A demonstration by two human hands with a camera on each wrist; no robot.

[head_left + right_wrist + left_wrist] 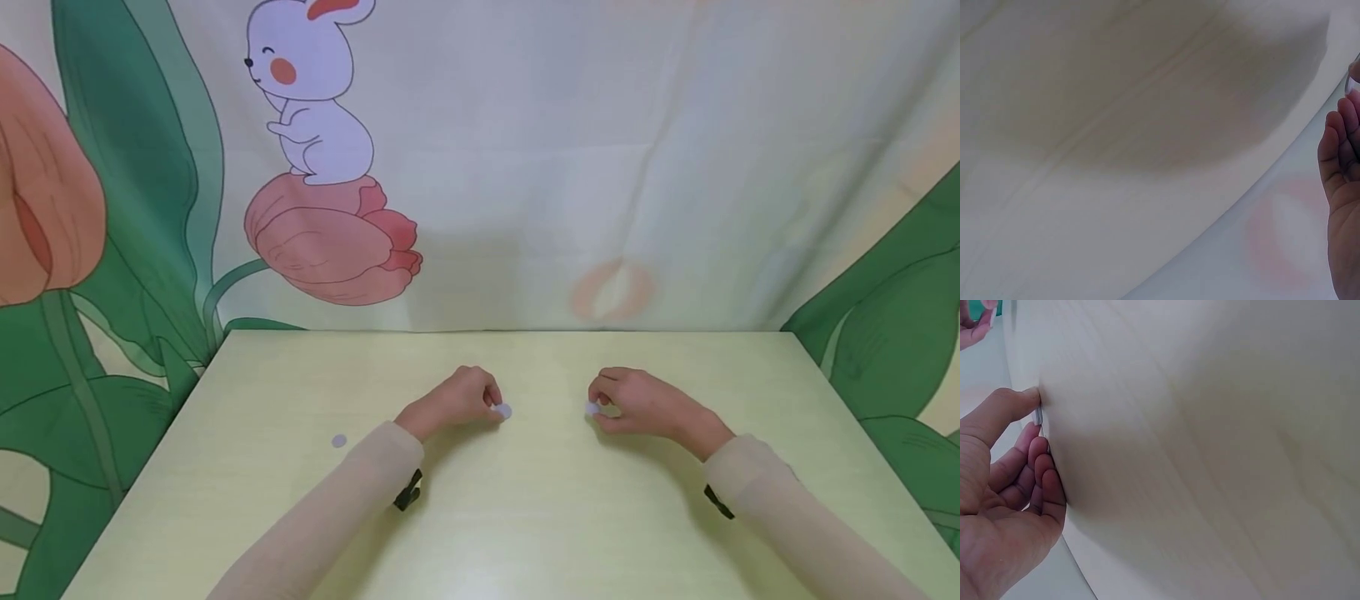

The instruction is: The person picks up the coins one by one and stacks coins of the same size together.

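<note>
In the head view, my left hand (461, 396) pinches a small pale round disc (504, 411) between thumb and finger, low over the middle of the table. The left wrist view shows that disc (1038, 417) nearly edge-on, between thumb and fingertip right at the table surface. Across a gap to the right, my right hand (637, 402) pinches a second pale disc (592, 408) by its edge. Only part of the right hand (1342, 150) shows in the right wrist view. A third disc (339, 441) lies flat on the table, left of the left forearm.
The pale yellow table (525, 517) reaches back to a curtain (510, 167) printed with a white rabbit, tulips and green leaves. Dark straps (408, 490) show under the beige sleeves (322, 517).
</note>
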